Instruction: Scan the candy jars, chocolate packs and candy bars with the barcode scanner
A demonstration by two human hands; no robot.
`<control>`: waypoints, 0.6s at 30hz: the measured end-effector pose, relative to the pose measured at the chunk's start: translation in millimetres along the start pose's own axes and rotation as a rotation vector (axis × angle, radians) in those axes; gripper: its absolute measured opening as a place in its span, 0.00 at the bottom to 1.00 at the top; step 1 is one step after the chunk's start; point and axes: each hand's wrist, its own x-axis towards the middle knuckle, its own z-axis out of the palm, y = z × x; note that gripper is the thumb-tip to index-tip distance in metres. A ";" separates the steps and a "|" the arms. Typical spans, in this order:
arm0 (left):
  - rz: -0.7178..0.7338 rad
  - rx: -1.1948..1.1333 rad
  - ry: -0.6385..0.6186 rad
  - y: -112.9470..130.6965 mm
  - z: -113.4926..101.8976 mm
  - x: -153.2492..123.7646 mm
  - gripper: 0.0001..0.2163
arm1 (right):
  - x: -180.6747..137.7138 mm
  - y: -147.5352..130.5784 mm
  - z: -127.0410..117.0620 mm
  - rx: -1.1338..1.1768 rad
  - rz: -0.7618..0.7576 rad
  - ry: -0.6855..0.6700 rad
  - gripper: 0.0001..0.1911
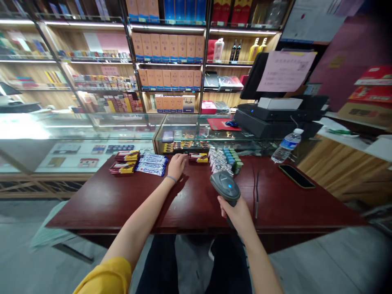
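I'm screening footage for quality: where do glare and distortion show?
Head view: white glare washes out the glass counter at far left; head view: shelf posts lean, apparently from wide-angle distortion; head view: the scanner in the right hand looks fairly clear.

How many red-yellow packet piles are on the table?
3: left-end pile; another pile behind it; third pile right of the left hand. Some may be hidden.

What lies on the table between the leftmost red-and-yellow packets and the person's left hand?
In the head view, blue-and-white packets lie there, between the leftmost red-and-yellow packets and the left hand.
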 end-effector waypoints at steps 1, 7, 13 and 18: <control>-0.015 -0.008 0.033 -5.2 -13.4 -5.7 0.12 | -1.8 -1.5 4.2 -0.003 -0.005 -0.006 0.24; -0.100 0.065 0.155 -48.0 -94.0 -41.4 0.08 | -8.7 -8.4 34.7 0.006 -0.045 -0.078 0.25; -0.224 0.185 0.197 -96.8 -158.7 -75.0 0.08 | -11.6 -13.8 67.9 -0.024 -0.091 -0.177 0.23; -0.314 0.278 0.169 -126.4 -190.5 -95.7 0.10 | -14.8 -21.1 91.2 -0.035 -0.086 -0.240 0.21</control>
